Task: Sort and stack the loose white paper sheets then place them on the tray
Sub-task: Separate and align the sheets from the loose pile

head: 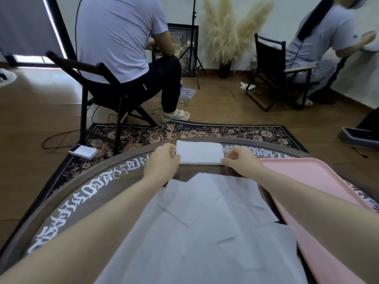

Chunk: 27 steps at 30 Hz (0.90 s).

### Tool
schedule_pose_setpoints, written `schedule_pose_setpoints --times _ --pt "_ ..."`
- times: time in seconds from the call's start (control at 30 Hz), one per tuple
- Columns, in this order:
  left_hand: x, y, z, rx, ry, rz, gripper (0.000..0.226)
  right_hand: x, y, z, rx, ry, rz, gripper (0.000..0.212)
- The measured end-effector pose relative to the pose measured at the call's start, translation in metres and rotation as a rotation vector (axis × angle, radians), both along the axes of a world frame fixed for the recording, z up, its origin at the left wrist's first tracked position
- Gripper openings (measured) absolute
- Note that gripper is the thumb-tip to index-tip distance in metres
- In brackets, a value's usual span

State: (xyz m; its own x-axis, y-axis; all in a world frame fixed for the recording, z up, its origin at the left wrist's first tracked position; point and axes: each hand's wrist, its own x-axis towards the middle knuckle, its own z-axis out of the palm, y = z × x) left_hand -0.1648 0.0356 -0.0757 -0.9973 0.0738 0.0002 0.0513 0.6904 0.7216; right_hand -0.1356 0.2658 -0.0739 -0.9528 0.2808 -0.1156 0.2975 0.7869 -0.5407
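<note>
A squared paper stack (200, 152) at the table's (114, 171) far edge was pinched by left hand (162, 160) and right hand (240, 158), apparently for alignment, with the pink tray (320, 181) kept unloaded beside.

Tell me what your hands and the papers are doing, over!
Left hand and right hand pinch the paper stack at its sides. Loose sheets near. Pink tray bare, nothing blocking.

The stack of paper sheets (200, 153) at centre frame is plain white, as are the loose sheets (205, 222) spread across the lower middle. At right lies a pale pink tray (320, 181). The round table (67, 203) is dark brown, rimmed with white calligraphy. Beyond it, the rug (205, 131) shows beige roses on black.
</note>
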Motion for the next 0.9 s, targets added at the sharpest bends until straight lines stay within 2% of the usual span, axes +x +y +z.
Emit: schedule_pose_setpoints --times 0.13,0.27,0.37,0.5,0.57,0.67,0.77,0.9 --pt "0.097 -0.018 0.003 -0.226 0.076 -0.383 0.045 0.019 0.004 0.005 0.166 -0.183 0.136 0.043" --pt "0.157 -0.031 0.003 -0.434 0.014 -0.53 0.064 0.033 -0.004 0.013 0.151 -0.248 0.157 0.049" --pt "0.169 -0.039 0.007 -0.477 -0.01 -0.528 0.069 0.054 -0.008 0.022 0.216 -0.096 0.106 0.053" --pt "0.155 -0.027 0.011 -0.525 -0.008 -0.432 0.076 0.105 -0.012 0.026 0.095 0.052 0.042 0.035" --pt "0.145 -0.013 0.012 -0.595 0.001 -0.348 0.062 0.133 -0.015 0.023 0.045 0.032 0.041 0.034" --pt "0.139 0.0 0.013 -0.652 0.088 -0.253 0.017 0.166 -0.02 0.015 -0.006 -0.046 0.074 0.045" --pt "0.138 0.001 0.016 -0.723 0.185 -0.221 0.018 0.18 -0.02 0.006 0.124 -0.042 0.134 0.05" --pt "0.135 -0.004 0.034 -0.621 0.318 -0.197 0.021 0.171 -0.012 0.003 0.34 -0.018 0.198 0.046"
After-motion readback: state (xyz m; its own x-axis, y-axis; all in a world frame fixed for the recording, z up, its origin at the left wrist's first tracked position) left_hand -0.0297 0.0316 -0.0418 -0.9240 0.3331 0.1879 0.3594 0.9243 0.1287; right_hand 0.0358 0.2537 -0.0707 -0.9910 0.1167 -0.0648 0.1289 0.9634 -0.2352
